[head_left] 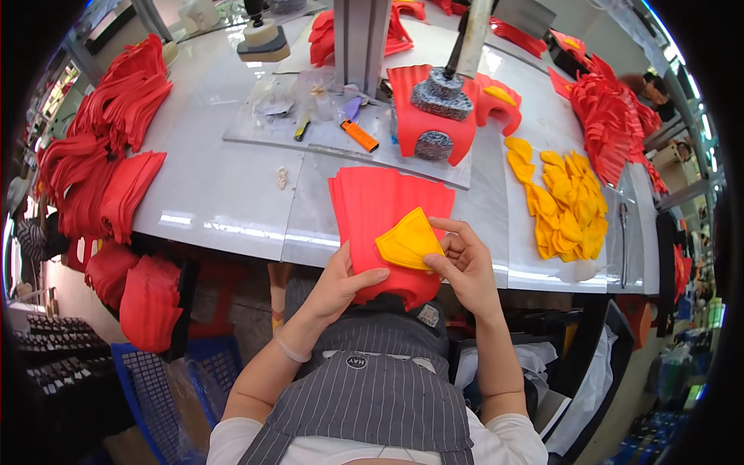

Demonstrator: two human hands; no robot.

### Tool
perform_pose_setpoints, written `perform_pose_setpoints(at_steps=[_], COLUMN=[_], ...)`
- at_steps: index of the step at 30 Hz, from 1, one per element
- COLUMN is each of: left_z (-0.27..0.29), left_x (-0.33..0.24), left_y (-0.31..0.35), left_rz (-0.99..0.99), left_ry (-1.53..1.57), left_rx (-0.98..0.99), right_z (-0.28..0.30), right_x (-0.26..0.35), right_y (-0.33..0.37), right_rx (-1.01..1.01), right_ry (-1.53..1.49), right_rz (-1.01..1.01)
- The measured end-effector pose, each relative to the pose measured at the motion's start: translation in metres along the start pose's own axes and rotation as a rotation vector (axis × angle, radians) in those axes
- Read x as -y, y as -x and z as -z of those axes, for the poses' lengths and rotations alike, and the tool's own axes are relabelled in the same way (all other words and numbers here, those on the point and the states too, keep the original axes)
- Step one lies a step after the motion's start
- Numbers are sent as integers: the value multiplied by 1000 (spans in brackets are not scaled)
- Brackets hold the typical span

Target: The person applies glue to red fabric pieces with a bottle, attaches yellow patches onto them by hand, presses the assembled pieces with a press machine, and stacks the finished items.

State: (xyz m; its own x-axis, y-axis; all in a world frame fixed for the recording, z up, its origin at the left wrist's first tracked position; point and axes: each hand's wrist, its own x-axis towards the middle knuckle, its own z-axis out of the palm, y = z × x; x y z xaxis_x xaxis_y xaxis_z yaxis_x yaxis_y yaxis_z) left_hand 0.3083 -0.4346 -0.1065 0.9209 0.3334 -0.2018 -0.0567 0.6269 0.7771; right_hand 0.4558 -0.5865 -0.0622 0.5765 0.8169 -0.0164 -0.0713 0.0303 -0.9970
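A layered stack of red, flat cut pieces [364,205] lies at the table's front edge, in front of my body. My left hand [335,283] grips its near left side, thumb on top. Over the red pieces is a yellow shield-shaped patch [407,240] with a raised outline. My right hand [470,271] pinches the patch's right edge between thumb and fingers. Just beyond, another red piece [409,97] drapes over a speckled foam form [434,145], beneath a speckled press pad [443,94].
A pile of yellow patches [570,205] lies to the right. Red piles stand at the left [116,116] and far right [604,116]. An orange cutter [359,136] rests near a grey post [361,46]. A blue crate [159,387] sits below the table, at the left.
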Motion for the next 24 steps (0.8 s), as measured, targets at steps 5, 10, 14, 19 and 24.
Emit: perform_pose_setpoints(at_steps=[5,10,14,19,24], left_z=[1,2,1,-4,-6], left_x=[1,2,2,7,16], left_y=[3,2,3,7,4], left_rz=[-6,-25,-45,-107,-99], left_ry=[-32,-49,-104,-181,-138], left_rx=[10,21,27,33,-123], right_z=[-3,-10,-7,-3,-15], right_x=[4,6,9,17,15], right_y=[0,0,-2,-4,8], right_rx=[36,-45,-35,20,-22], right_ry=[249,389,473,648,660], right_rz=[-50,-20,-11,36,48])
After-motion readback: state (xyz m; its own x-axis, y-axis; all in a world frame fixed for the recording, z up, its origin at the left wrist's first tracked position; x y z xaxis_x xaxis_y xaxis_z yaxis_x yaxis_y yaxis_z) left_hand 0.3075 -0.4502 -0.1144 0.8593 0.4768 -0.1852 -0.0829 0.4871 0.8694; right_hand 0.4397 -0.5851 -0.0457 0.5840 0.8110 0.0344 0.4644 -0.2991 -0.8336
